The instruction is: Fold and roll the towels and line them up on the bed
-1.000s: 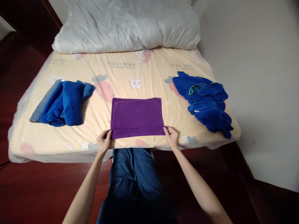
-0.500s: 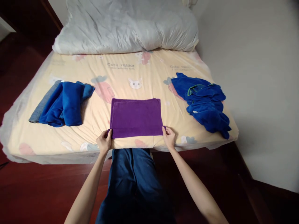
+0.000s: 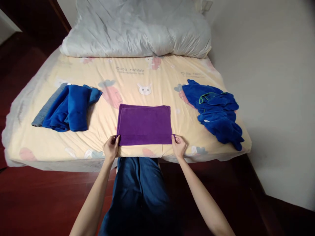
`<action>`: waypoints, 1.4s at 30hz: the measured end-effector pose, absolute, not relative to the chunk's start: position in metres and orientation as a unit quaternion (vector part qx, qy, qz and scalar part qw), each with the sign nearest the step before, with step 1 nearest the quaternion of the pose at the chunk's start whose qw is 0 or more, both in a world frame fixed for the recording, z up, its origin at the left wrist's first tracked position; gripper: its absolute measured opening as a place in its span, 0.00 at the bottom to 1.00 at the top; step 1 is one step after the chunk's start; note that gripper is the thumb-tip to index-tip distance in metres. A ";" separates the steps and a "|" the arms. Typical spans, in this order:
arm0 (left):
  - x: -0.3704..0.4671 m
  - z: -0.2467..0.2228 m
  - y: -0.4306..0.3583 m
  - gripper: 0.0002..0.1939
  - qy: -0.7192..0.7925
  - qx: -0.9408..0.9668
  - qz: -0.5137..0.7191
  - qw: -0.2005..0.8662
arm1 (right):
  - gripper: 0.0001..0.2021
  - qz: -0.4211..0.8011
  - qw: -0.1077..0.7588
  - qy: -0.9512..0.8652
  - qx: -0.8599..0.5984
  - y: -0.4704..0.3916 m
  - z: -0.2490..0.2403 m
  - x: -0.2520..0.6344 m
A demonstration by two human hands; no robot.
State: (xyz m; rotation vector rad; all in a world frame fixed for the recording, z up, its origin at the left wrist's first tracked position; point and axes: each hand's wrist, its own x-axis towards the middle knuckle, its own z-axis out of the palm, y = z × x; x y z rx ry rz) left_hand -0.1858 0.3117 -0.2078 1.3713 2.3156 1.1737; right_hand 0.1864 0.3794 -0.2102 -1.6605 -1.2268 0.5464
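Note:
A purple towel (image 3: pixel 144 123), folded into a flat rectangle, lies near the front edge of the bed. My left hand (image 3: pixel 111 146) pinches its near left corner between thumb and fingers. At the near right corner, my right hand (image 3: pixel 179 145) grips the cloth the same way. A narrow strip along the towel's near side is turned up over the rest. The upper layer sits slightly off the lower one at the far and left edges.
Rolled blue towels (image 3: pixel 78 108) lie together on the bed's left side. A crumpled heap of blue cloth (image 3: pixel 211 108) with green edging rests at the right. Behind stands a bulky grey quilt (image 3: pixel 137 29). The patterned bedsheet (image 3: pixel 147 150) ends just before my legs; a wall (image 3: pixel 275 98) borders the right.
Both hands keep their hold on the towel's near corners. The whole view has shifted slightly; the towel and the blue cloths look unchanged.

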 end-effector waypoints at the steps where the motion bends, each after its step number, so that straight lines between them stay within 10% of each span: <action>1: -0.186 -0.207 0.311 0.18 0.782 0.473 0.396 0.087 | 0.21 0.230 0.486 -0.501 -0.678 0.381 -0.210 0.188; 8: -0.189 -0.186 0.276 0.20 0.654 0.676 0.338 -0.006 | 0.16 0.114 0.504 -0.568 -0.640 0.357 -0.199 0.201; 17: -0.187 -0.185 0.292 0.29 0.563 0.794 0.209 0.091 | 0.24 0.109 0.279 -0.842 -0.448 0.345 -0.192 0.189; 42: -0.197 -0.201 0.307 0.25 0.675 0.600 0.409 0.131 | 0.28 0.223 0.419 -0.682 -0.556 0.378 -0.210 0.203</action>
